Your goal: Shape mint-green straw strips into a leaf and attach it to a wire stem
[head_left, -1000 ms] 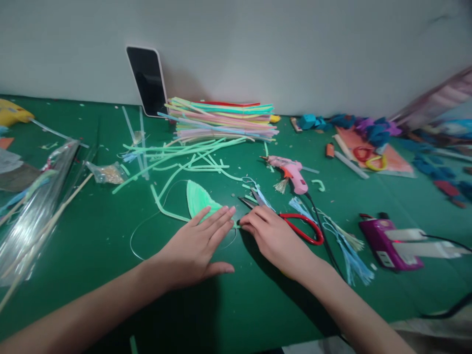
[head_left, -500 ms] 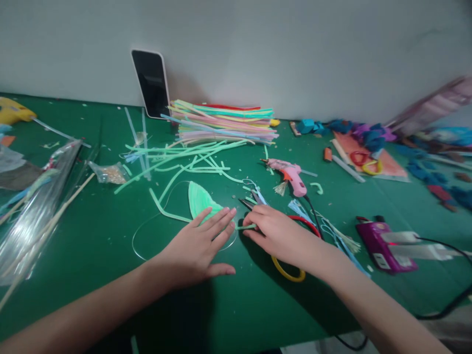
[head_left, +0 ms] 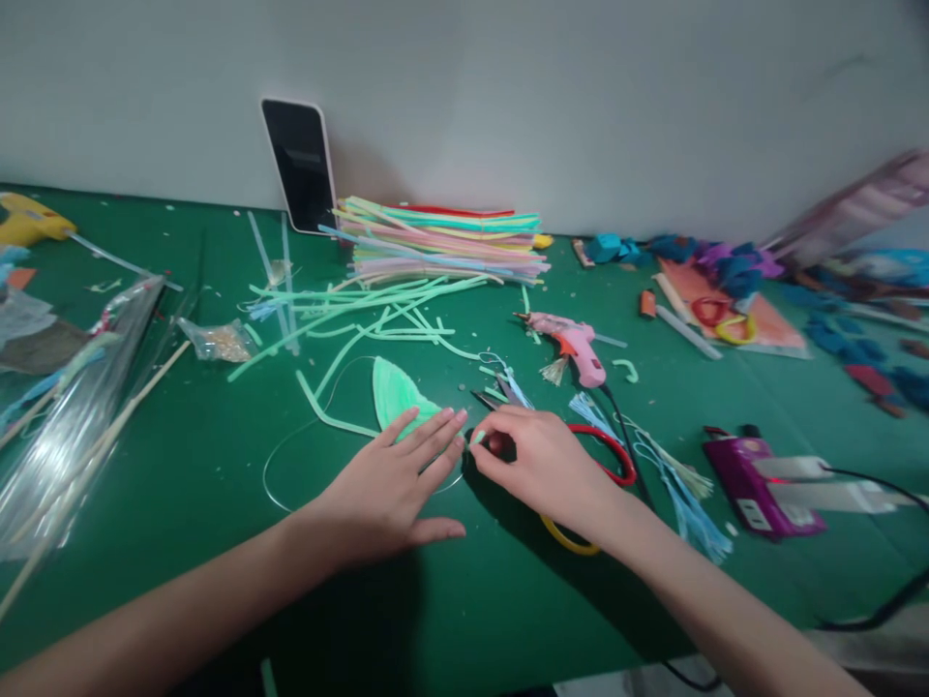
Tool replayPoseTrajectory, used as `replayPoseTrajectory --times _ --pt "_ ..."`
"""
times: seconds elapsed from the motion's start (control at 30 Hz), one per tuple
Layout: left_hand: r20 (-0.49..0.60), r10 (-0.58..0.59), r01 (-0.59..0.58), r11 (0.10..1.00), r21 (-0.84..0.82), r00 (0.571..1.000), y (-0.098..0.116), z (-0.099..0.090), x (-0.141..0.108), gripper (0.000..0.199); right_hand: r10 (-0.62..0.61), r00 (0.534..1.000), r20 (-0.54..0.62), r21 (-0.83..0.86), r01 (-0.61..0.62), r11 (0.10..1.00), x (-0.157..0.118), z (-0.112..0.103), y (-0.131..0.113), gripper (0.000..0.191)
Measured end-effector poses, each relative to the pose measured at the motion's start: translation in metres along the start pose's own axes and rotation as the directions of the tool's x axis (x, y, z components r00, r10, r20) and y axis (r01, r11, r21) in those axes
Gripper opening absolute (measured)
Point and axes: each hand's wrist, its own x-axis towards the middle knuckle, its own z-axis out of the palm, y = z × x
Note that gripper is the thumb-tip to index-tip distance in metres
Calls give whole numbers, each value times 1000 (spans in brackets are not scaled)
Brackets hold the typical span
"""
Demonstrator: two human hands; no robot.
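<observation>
A light green fan-shaped piece (head_left: 398, 392) lies on the green table, its lower right part under the fingers of my left hand (head_left: 396, 479). That hand is flat with its fingers spread. Just right of it, my right hand (head_left: 533, 460) pinches the short end of a green strip (head_left: 478, 438) between thumb and forefinger. Beneath and beside the right hand lie scissors with a red and yellow handle (head_left: 616, 447), blades pointing left. A thin clear wire (head_left: 270, 465) curves out from under the left hand. The far end of the strip is hidden.
Loose green strips (head_left: 392, 310) and a multicoloured bundle (head_left: 442, 242) lie behind the hands, beside an upright phone (head_left: 301, 165). To the right are a pink glue gun (head_left: 573, 344), blue tassels (head_left: 689, 503) and a purple box (head_left: 759, 484). Plastic sleeves (head_left: 108, 387) and sticks lie left.
The fingers of my right hand have turned upward and inward, so the strip that lay level between the hands now shows only a short tip. My left hand has stayed in place.
</observation>
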Motion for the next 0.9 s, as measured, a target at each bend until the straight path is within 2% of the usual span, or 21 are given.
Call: replayPoseTrajectory --times 0.1,0.17,0.3,0.4,0.53,0.7,0.8,0.9 --pt "8 -7 7 1000 -10 1000 1 0 1 81 100 993 -58 59 -97 994 -2 7 -7 10" --pt "5 -8 8 1000 -16 1000 1 0 1 79 129 987 -96 97 -120 988 -7 13 -10 8" --pt "-18 -16 15 1000 -26 1000 1 1 0 75 88 973 -212 148 -58 987 -31 28 -8 14" --pt "-22 -22 21 999 -42 1000 1 1 0 72 77 938 -339 46 -65 997 -51 39 -4 26" --pt "-12 -23 23 999 -47 1000 2 0 0 71 15 942 -334 -97 -50 994 -63 49 -7 31" --pt "4 -17 18 999 -45 1000 1 1 -1 71 -28 949 -314 -156 -23 987 -58 50 -11 32" --pt "10 -18 19 997 -74 1000 1 3 0 72 -143 940 -311 -286 52 957 -54 51 -10 32" --pt "22 -34 37 990 -134 999 1 -1 1 74 -293 909 -295 -464 132 876 -52 53 -12 32"
